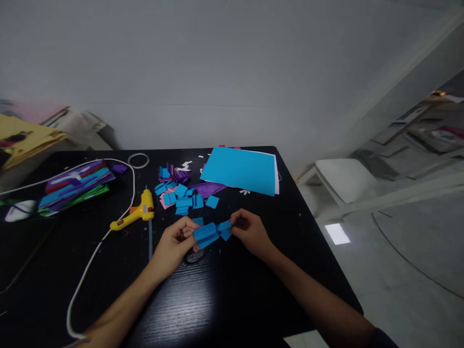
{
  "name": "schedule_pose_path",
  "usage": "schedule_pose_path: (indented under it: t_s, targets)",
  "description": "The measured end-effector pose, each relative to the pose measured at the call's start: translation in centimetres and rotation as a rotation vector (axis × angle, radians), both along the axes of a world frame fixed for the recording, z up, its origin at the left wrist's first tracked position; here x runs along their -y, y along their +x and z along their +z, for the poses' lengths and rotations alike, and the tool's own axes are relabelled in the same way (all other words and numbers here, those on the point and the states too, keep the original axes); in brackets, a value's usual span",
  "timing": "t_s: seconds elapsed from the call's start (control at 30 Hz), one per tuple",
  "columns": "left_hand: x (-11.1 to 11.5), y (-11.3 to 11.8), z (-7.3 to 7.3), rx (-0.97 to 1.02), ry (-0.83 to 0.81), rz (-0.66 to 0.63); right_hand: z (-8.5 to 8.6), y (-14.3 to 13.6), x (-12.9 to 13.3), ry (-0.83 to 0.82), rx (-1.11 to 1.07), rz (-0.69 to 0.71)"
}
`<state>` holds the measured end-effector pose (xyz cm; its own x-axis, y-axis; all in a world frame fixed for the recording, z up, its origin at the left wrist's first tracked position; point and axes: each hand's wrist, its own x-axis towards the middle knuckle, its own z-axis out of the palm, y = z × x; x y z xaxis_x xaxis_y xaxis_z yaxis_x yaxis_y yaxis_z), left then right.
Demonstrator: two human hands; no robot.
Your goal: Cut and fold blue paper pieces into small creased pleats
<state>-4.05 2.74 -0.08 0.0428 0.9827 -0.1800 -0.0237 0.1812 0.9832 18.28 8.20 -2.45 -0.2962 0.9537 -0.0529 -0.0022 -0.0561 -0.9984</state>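
Note:
Above the black table, my left hand (176, 244) pinches a folded blue paper piece (206, 235) by its left end. My right hand (252, 233) is closed on a smaller blue paper piece (224, 225) just to the right of it. The two pieces meet or overlap between my hands; whether they are joined cannot be made out. Behind them lie several small folded blue pieces (184, 203), with pink paper (167, 197) and purple paper (208, 189) partly under or beside them.
A yellow glue gun (139, 211) with a white cord lies left of my hands. Blue sheets (241, 169) rest at the table's back right, and a stack of coloured paper (78, 186) at the left. A white stool (344, 180) stands right of the table (235, 299).

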Motion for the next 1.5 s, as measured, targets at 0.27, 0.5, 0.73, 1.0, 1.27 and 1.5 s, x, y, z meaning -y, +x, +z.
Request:
schedule_pose_path:
  t_s: [0.27, 0.5, 0.73, 1.0, 1.27, 1.5]
  targets:
    - [0.0, 0.0, 0.2, 0.002, -0.003, 0.018, 0.1, -0.1, 0.1, 0.03, 0.027, 0.012]
    - [0.0, -0.2, -0.1, 0.029, 0.008, 0.007, -0.5, -0.1, 0.2, 0.147, 0.066, 0.036]
    - [0.1, 0.4, -0.2, 0.063, -0.061, -0.142, 0.0, -0.4, 1.1, 0.186, 0.068, 0.048]
    - [-0.1, 0.2, -0.6, -0.004, -0.019, -0.043, 1.2, -0.9, 2.1, 0.002, -0.094, 0.104]
    - [-0.2, 0.1, -0.7, 0.026, -0.052, -0.044, 1.5, -0.9, 2.2, -0.135, -0.202, 0.112]
    - [-0.1, 0.4, -0.4, 0.096, -0.075, -0.04, 1.0, -1.1, 2.1, -0.251, -0.291, 0.201]
